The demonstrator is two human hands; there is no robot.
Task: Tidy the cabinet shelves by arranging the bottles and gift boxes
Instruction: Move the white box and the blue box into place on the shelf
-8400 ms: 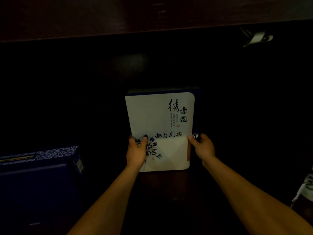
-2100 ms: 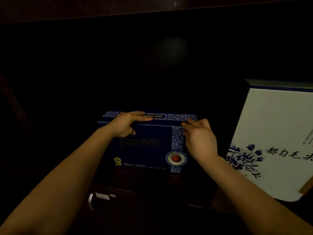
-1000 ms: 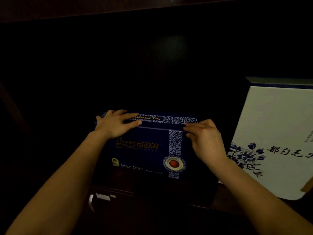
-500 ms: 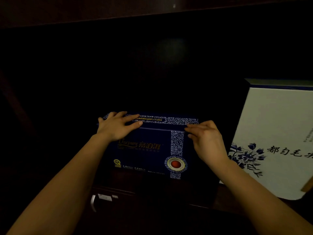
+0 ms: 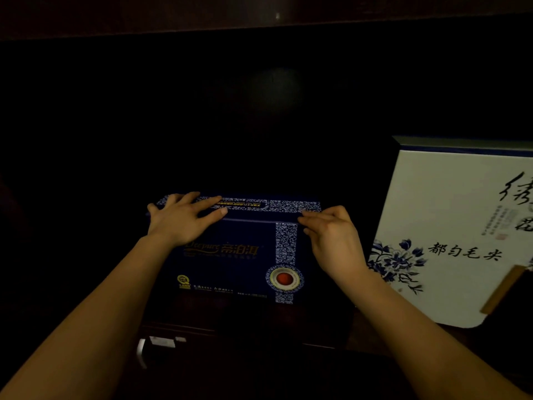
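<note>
Head view: blue gift box [image 5: 230,264], lower centre, unmoved since half a second ago. My left hand [image 5: 178,220] lies flat on its top left, fingers straight. My right hand [image 5: 334,243] has bent fingertips at the top right edge, and I cannot tell if they pinch; the white gift box [image 5: 450,215], earlier held, stands at frame right.

Dim light leaves the cabinet's back panel [image 5: 144,116] nearly black (only a faint pale glare [image 5: 274,90] shows on it), with a dark wooden board [image 5: 202,13] across the top, a dark brown shelf [image 5: 245,327] below and a small pale metal fitting [image 5: 161,341] under its front edge.
</note>
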